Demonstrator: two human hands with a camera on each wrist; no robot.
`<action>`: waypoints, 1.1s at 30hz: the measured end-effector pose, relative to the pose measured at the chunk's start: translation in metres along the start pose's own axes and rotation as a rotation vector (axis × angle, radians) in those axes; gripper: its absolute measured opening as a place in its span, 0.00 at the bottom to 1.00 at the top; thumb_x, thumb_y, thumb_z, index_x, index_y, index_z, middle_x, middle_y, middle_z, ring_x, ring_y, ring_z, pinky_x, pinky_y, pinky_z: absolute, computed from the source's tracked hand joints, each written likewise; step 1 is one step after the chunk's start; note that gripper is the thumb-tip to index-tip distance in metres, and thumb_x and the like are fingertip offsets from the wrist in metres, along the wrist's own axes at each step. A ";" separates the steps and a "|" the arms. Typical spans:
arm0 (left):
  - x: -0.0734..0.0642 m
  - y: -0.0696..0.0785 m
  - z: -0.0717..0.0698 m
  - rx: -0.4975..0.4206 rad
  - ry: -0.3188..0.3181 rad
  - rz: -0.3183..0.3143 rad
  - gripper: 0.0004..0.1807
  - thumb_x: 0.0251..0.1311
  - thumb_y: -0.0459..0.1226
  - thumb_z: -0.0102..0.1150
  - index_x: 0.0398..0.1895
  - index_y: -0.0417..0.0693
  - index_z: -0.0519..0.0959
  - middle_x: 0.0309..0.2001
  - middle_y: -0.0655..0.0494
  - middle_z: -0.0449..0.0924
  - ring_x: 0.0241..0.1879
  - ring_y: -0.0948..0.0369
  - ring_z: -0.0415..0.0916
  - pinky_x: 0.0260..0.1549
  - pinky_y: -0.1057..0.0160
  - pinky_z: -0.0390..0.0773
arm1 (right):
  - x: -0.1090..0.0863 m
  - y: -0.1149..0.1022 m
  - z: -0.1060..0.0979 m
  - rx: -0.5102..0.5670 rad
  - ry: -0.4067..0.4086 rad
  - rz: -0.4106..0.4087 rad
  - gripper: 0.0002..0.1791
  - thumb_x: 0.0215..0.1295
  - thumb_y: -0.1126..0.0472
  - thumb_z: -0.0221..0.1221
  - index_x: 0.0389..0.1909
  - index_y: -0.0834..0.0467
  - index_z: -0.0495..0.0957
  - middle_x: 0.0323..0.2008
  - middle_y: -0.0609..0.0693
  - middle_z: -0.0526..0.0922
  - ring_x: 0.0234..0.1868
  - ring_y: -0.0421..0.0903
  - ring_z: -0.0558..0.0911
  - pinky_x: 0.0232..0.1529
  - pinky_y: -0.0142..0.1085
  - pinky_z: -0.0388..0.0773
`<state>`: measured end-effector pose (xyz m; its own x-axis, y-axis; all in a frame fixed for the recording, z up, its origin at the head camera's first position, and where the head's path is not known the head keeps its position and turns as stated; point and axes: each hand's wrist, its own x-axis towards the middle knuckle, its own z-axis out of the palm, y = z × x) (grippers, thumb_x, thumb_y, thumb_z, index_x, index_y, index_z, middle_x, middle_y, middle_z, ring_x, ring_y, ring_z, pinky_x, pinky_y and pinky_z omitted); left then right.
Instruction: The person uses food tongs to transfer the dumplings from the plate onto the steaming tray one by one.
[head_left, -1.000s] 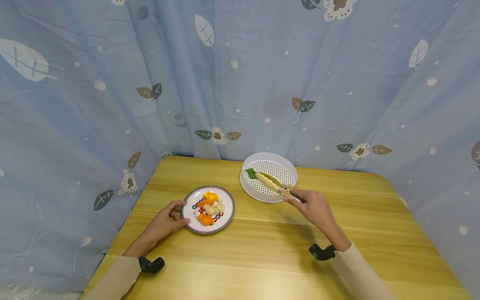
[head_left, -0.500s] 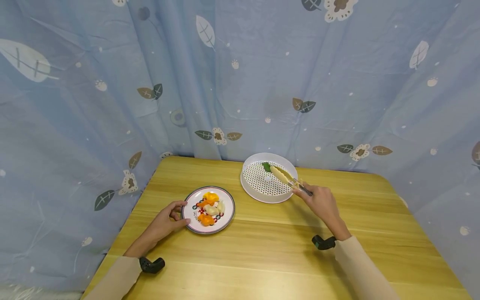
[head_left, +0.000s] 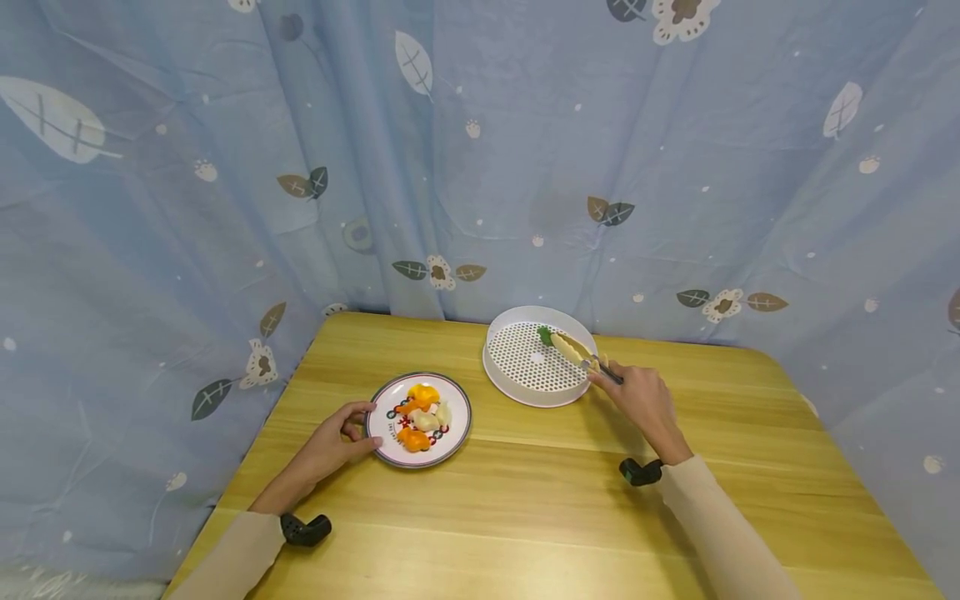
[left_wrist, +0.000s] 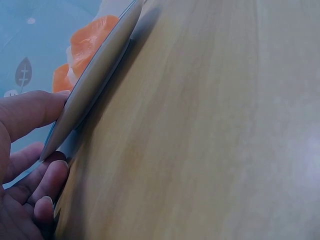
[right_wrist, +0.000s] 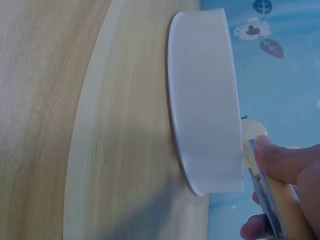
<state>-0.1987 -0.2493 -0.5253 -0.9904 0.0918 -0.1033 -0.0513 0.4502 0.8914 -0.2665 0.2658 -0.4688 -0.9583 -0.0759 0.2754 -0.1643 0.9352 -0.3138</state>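
My left hand grips the left rim of a round white plate with a dark blue edge, thumb on top and fingers at the underside. On the plate lie orange pieces and cream pieces, dumpling-like in shape. My right hand holds a pair of tongs with cream scalloped tips and metal arms. At the tips is a small green piece, over the far right part of a round white perforated steamer basket. The basket wall hides the tips in the right wrist view.
A wooden table carries the plate at left and the basket near its back edge. Behind and at the sides hangs a blue patterned curtain. Each wrist wears a black camera mount.
The tongs and green piece have moved right across the basket, from its left side to its far right part. My left hand and the plate stay in place.
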 end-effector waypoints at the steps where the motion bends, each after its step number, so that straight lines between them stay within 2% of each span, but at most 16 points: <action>1: 0.000 0.000 0.000 0.001 -0.002 0.002 0.35 0.61 0.42 0.74 0.70 0.48 0.70 0.55 0.45 0.72 0.42 0.53 0.67 0.36 0.63 0.69 | 0.000 0.000 0.000 -0.006 -0.006 0.002 0.33 0.68 0.37 0.63 0.62 0.59 0.82 0.44 0.65 0.86 0.27 0.53 0.75 0.24 0.43 0.69; 8: 0.001 0.000 0.001 0.026 0.008 0.010 0.35 0.60 0.44 0.75 0.69 0.49 0.71 0.54 0.45 0.72 0.42 0.54 0.68 0.37 0.63 0.69 | 0.006 0.000 0.002 -0.042 -0.025 0.031 0.29 0.69 0.38 0.63 0.56 0.58 0.86 0.33 0.59 0.83 0.28 0.54 0.76 0.25 0.46 0.71; 13: 0.001 0.002 0.001 0.022 0.006 0.009 0.35 0.61 0.43 0.74 0.70 0.49 0.71 0.54 0.45 0.72 0.42 0.53 0.68 0.37 0.62 0.69 | 0.009 -0.004 0.000 -0.075 -0.043 0.051 0.30 0.68 0.37 0.63 0.56 0.57 0.86 0.33 0.59 0.82 0.29 0.57 0.78 0.25 0.49 0.73; 18: 0.000 0.003 0.002 0.016 0.008 -0.001 0.35 0.60 0.43 0.75 0.70 0.49 0.71 0.54 0.46 0.72 0.42 0.53 0.68 0.37 0.63 0.69 | 0.010 -0.005 -0.002 -0.081 -0.080 0.071 0.29 0.67 0.34 0.63 0.50 0.56 0.85 0.30 0.58 0.79 0.30 0.57 0.78 0.24 0.49 0.72; 23: 0.000 0.003 0.002 0.016 0.000 0.001 0.36 0.61 0.43 0.74 0.70 0.49 0.71 0.54 0.45 0.72 0.41 0.54 0.68 0.37 0.63 0.69 | 0.005 -0.005 -0.003 -0.059 -0.052 0.073 0.37 0.66 0.32 0.62 0.62 0.58 0.82 0.40 0.64 0.84 0.36 0.60 0.81 0.28 0.50 0.74; 26: -0.001 0.003 0.001 0.013 0.000 -0.001 0.36 0.61 0.43 0.74 0.70 0.49 0.71 0.54 0.45 0.72 0.41 0.54 0.68 0.37 0.63 0.69 | 0.002 -0.006 -0.004 -0.046 -0.018 0.055 0.39 0.65 0.31 0.62 0.66 0.56 0.79 0.44 0.65 0.85 0.36 0.60 0.82 0.29 0.51 0.75; 29: -0.001 0.002 0.000 0.015 0.001 0.002 0.35 0.61 0.43 0.74 0.70 0.48 0.71 0.54 0.45 0.72 0.41 0.53 0.67 0.36 0.63 0.69 | 0.000 -0.010 -0.005 -0.034 0.006 0.027 0.39 0.64 0.30 0.62 0.64 0.55 0.81 0.43 0.63 0.86 0.33 0.58 0.81 0.27 0.50 0.74; 33: -0.001 0.001 0.000 0.014 0.003 0.007 0.35 0.61 0.42 0.74 0.69 0.48 0.71 0.54 0.45 0.73 0.41 0.53 0.67 0.34 0.63 0.69 | -0.005 -0.019 -0.009 -0.017 0.013 -0.017 0.38 0.64 0.30 0.63 0.61 0.56 0.83 0.35 0.58 0.85 0.29 0.55 0.79 0.25 0.48 0.72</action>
<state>-0.1981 -0.2493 -0.5244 -0.9911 0.0922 -0.0958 -0.0427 0.4616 0.8861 -0.2568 0.2519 -0.4559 -0.9524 -0.0875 0.2920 -0.1763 0.9396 -0.2934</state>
